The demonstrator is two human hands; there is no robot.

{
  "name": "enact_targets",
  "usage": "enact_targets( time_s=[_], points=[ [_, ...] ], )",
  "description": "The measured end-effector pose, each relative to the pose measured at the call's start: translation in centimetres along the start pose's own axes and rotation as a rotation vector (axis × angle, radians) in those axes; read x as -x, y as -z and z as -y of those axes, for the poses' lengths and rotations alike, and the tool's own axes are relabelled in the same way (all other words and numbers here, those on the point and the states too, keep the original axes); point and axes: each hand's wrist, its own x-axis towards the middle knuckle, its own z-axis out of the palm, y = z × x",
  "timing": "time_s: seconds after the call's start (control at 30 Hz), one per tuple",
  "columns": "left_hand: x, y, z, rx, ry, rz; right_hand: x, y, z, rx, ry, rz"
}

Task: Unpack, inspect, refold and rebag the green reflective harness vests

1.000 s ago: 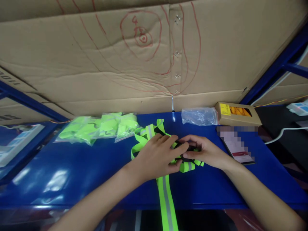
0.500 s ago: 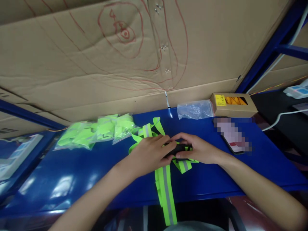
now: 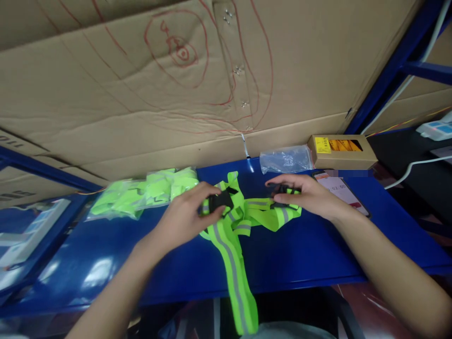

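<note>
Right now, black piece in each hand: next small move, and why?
I'd probably ease the hands slightly farther apart to spread the webbing: the left hand grips one black piece, the right hand holds another black piece, and the green reflective webbing between them lies bunched and overlapping.

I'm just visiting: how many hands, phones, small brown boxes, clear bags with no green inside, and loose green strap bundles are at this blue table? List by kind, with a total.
Hands: 2 (left hand, right hand)
Phone: 1
Small brown box: 1
Clear bag: 1
Loose green strap bundle: 1
Total: 6
</note>
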Motion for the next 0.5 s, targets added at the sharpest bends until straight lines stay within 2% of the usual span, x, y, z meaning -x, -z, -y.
enact_targets(
  time_s=[0.03,0.1,0.2,0.27,0.37,0.43,0.5],
  points=[
    [0.2,0.6,1.0,0.052,0.066,-0.080,0.1,0.5,0.2,-0.040,0.021,-0.084],
    [0.5,2.1,3.1,0.212,0.237,-0.327,0.2,1.5,0.6,-0.118,0.072,-0.253],
    [0.9,4.6,6.6,0.704,0.448,-0.746,0.4,3.3,1.1,-0.255,0.135,-0.478],
    [1.5,6.4,9.1,0.980,0.488,-0.957,0.4,4.7,1.3,-0.339,0.168,-0.631],
    [3.4,8.6,12.6,1.107,0.548,-1.166,0.5,7.2,1.3,-0.431,0.282,-0.874],
    [5.4,9.3,14.5,1.065,0.662,-1.213,0.6,9.1,0.9,-0.462,0.385,-1.015],
    [7.5,9.3,16.0,0.993,0.719,-1.241,0.7,11.2,0.1,-0.408,0.440,-1.119]
  ],
)
